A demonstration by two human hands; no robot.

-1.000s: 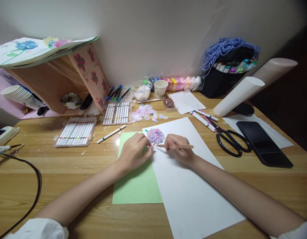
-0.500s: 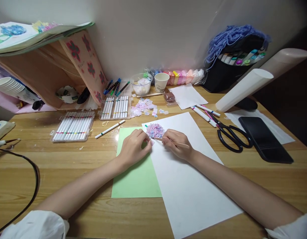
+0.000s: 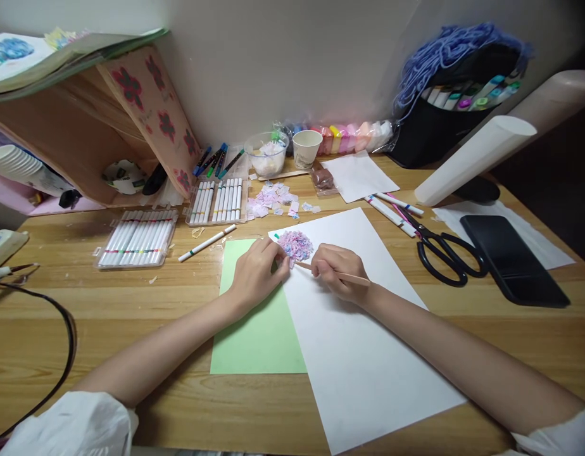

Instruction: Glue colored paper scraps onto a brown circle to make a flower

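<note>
A round cluster of small pink, purple and blue paper bits (image 3: 296,246) sits at the upper left of a white sheet (image 3: 368,354). My right hand (image 3: 339,271) is closed around a thin wooden stick (image 3: 352,277), whose tip points at the cluster's lower edge. At that same edge my left hand (image 3: 259,271) has thumb and index finger pinched together by a small pinkish scrap, over the border of a green sheet (image 3: 254,342). The white sheet partly overlaps the green one. Whether the scrap is between the left fingertips is hard to tell.
Behind the sheets lie loose paper scraps (image 3: 273,197), a plastic bowl (image 3: 266,155) and a paper cup (image 3: 306,149). Marker cases (image 3: 135,239) stand left; black scissors (image 3: 444,253) and a phone (image 3: 513,259) lie right. A cable (image 3: 67,316) curves at the left edge.
The stick has tilted slightly and its tip has drawn back a little from the cluster. The left fingertips have moved slightly closer to the cluster's lower edge. The camera view has shifted a bit.
</note>
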